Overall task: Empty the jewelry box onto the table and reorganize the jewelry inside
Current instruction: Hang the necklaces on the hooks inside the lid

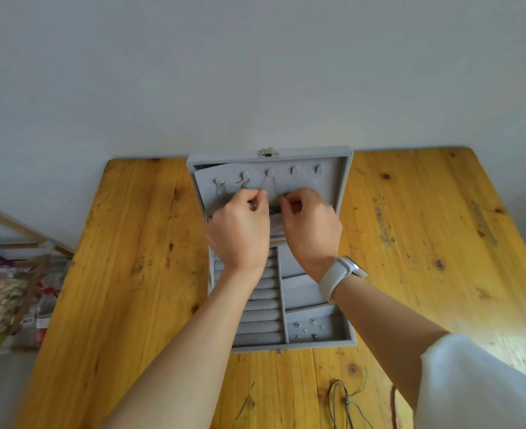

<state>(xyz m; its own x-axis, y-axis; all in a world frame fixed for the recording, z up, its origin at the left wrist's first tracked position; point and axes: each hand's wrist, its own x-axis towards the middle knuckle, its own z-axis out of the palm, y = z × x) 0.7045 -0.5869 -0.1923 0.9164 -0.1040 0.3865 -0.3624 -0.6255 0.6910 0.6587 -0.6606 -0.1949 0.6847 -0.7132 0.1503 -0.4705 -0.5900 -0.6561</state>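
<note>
Head view: the grey jewelry box (314,323) lies open on the wooden table (138,274), lid panel (326,187) raised at its far side. The left hand (240,224) pinches a small item at the panel; the right hand (309,221), also curled, pinches something at the pocket edge beside it. Earrings (243,183) hang from the panel's hooks above the left hand; studs (309,328) sit in the box's near right compartment. Lift each piece off its hook upward, without tugging, while steadying the panel.
</note>
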